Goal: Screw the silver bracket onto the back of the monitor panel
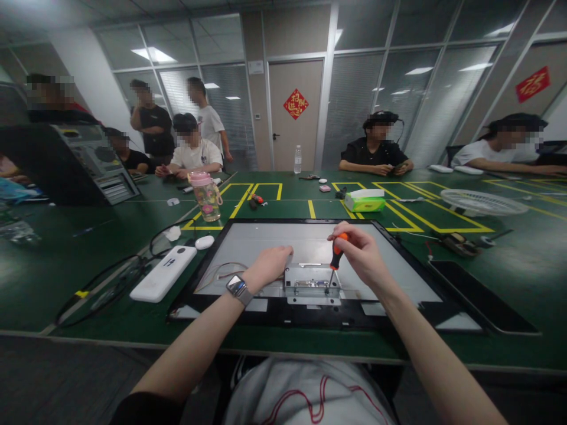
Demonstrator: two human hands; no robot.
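Note:
My right hand [361, 248] is closed round the orange and black handle of a screwdriver [337, 252]. The screwdriver stands nearly upright, its tip down by the connector row of a metal bracket [312, 274]. My left hand [269, 264], wearing a watch, holds the left end of this bracket, its fingertips partly hidden behind it. Beneath both hands lies a large flat display panel [390, 254] with a black frame and grey back. The bracket sits near the panel's front edge, and thin wires [224, 270] run off to its left.
Left of the panel lie a white power bank [163, 274] and black cables [106, 289]; a pink-lidded bottle [206, 198] stands behind. A black slab [481, 295] lies right. Beyond are a tissue pack [365, 201], a white racket-shaped thing [482, 202] and several seated people.

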